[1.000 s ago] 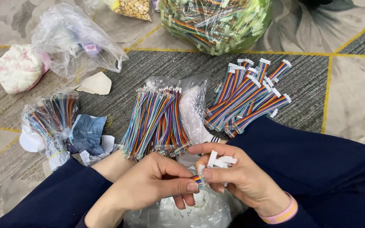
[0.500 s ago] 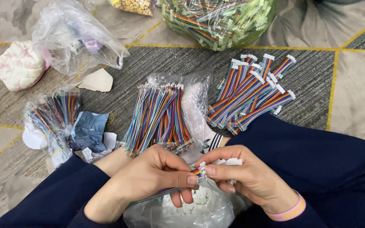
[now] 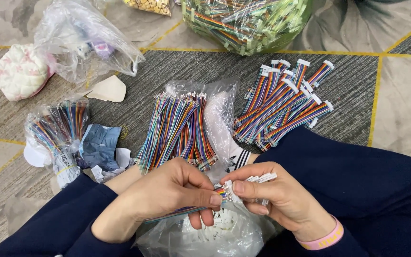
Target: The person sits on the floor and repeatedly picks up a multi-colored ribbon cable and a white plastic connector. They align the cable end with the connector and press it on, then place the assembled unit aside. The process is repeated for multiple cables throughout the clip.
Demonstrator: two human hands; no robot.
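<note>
My left hand (image 3: 167, 200) pinches a rainbow ribbon cable (image 3: 193, 208) near its end, over my lap; my right hand (image 3: 274, 202) pinches a white connector (image 3: 255, 179) against it (spares tucked in the palm). Light, floppy wire, I judge: grip close to the tip.

Left hand (image 3: 167, 192) and right hand (image 3: 277, 200) meet fingertip to fingertip, thumbs and forefingers pinched, dark sleeves on both forearms, pink band at the right wrist

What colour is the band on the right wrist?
Pink wristband, clearest in the head view.
</note>
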